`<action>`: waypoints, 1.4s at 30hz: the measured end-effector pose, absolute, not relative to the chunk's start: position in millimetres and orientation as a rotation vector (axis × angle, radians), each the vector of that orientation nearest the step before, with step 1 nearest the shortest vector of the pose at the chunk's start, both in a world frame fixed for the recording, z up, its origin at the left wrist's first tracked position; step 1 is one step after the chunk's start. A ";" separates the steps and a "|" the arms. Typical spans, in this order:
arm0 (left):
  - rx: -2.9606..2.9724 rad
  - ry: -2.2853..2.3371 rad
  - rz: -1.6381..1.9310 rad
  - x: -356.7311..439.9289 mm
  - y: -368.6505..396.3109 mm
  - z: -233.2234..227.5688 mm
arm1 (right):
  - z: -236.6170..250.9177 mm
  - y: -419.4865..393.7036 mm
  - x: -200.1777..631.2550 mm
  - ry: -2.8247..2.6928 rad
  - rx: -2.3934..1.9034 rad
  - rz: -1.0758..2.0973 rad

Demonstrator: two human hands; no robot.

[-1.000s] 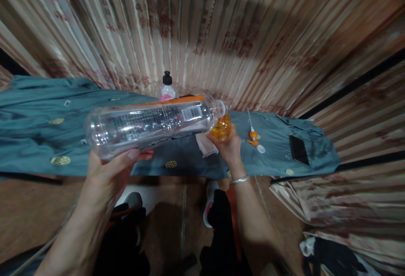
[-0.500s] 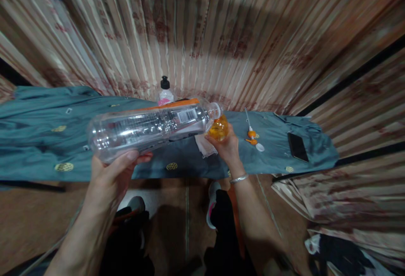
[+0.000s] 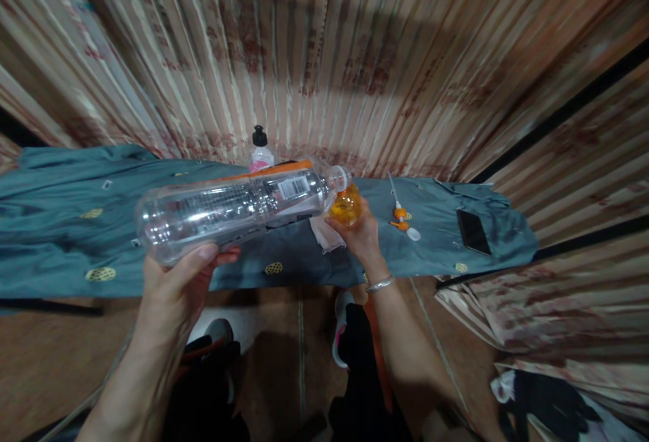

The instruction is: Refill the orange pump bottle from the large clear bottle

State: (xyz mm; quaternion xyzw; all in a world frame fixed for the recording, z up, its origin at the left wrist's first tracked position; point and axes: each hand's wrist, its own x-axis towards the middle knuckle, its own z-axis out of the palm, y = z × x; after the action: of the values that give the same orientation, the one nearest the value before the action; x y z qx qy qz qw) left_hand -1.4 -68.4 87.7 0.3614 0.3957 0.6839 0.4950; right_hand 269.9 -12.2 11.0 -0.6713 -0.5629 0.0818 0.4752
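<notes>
My left hand (image 3: 185, 276) is wrapped round the lower part of a large clear plastic bottle (image 3: 223, 209), which lies tilted almost level with its neck to the right. The bottle looks nearly drained, with a barcode label on its side. Its mouth meets the top of a small bottle of orange liquid (image 3: 345, 207). That small bottle is gripped in my right hand (image 3: 362, 232), a silver bangle on the wrist. Whether liquid is flowing between them I cannot tell. An orange pump top (image 3: 400, 215) with a clear tube lies right of my right hand, beside a small white cap (image 3: 414, 234).
A teal patterned cloth (image 3: 71, 226) covers the narrow table. Behind the large bottle stands a bottle with a black cap (image 3: 260, 148). A whitish cloth (image 3: 328, 237) lies under the bottles, and a black phone (image 3: 473, 231) rests at the right. Pleated curtains (image 3: 284, 43) hang behind.
Both bottles stay together in my hands, mouth to mouth. The view has shifted slightly, and everything on the table appears a little further left; nothing was taken up or let go.
</notes>
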 end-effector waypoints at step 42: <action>0.942 0.963 1.690 3.3 -65.8 88.3 | 10.0 -11.8 271.0 -1.386 -1.625 0.196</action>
State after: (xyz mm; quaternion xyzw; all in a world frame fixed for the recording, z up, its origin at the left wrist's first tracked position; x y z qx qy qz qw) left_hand 3.3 -65.8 88.3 0.3844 0.3932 0.6899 0.4709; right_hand 271.0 -11.8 10.0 -0.6655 -0.5677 0.0803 0.4779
